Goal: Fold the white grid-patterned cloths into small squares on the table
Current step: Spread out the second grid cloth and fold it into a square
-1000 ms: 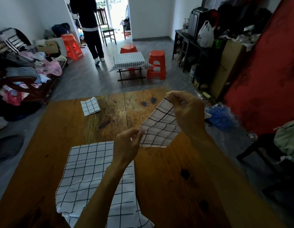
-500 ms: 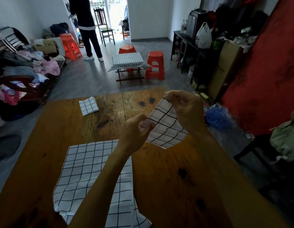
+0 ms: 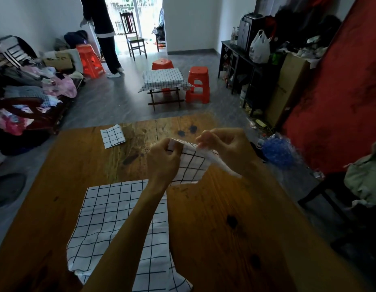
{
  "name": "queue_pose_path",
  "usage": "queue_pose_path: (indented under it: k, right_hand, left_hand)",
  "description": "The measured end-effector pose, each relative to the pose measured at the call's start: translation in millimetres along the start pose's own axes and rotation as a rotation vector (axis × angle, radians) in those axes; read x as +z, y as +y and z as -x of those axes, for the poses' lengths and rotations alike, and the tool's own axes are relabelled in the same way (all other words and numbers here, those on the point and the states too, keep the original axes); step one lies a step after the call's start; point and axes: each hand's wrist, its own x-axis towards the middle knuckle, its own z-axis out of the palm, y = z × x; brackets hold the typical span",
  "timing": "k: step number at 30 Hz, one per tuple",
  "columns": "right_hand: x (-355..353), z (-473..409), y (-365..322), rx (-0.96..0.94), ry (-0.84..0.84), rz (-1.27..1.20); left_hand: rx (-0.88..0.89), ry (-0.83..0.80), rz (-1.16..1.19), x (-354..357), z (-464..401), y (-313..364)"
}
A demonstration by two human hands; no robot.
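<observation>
Wooden table [image 3: 214,239] fills your view, and you hold a part-folded grid cloth [image 3: 192,165] in the air above its middle. Your left hand [image 3: 163,160] pinches the cloth's left top corner; your right hand [image 3: 227,148] pinches its right edge. A flat grid cloth [image 3: 111,218] lies under your left forearm, and a folded square [image 3: 113,136] sits near the far edge.

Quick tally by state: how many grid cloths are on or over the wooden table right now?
Folded small square: 1
Held in both hands, left hand and right hand, part-folded cloth: 1
Spread flat cloth: 1
Total: 3
</observation>
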Motion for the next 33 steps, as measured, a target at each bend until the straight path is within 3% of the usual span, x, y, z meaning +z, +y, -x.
queue_pose_path:
  k: [2, 6, 10, 17, 33]
  right_hand:
    - [3, -1, 4, 0.062, -0.057, -0.014]
    - [5, -2, 16, 0.039, 0.091, 0.183]
    - [6, -3, 19, 0.023, 0.046, 0.337]
    - [9, -1, 21, 0.062, 0.079, 0.285]
    - [18, -2, 24, -0.015, 0.118, 0.278]
  left_hand:
    - [0.007, -0.013, 0.039, 1, 0, 2]
    - [0.042, -0.078, 0.076, 1, 2, 6]
    - [0.109, -0.172, 0.069, -2, 3, 10]
    - [0.143, -0.216, 0.156, -9, 7, 19]
    - [0.220, -0.054, 0.054, -15, 0, 25]
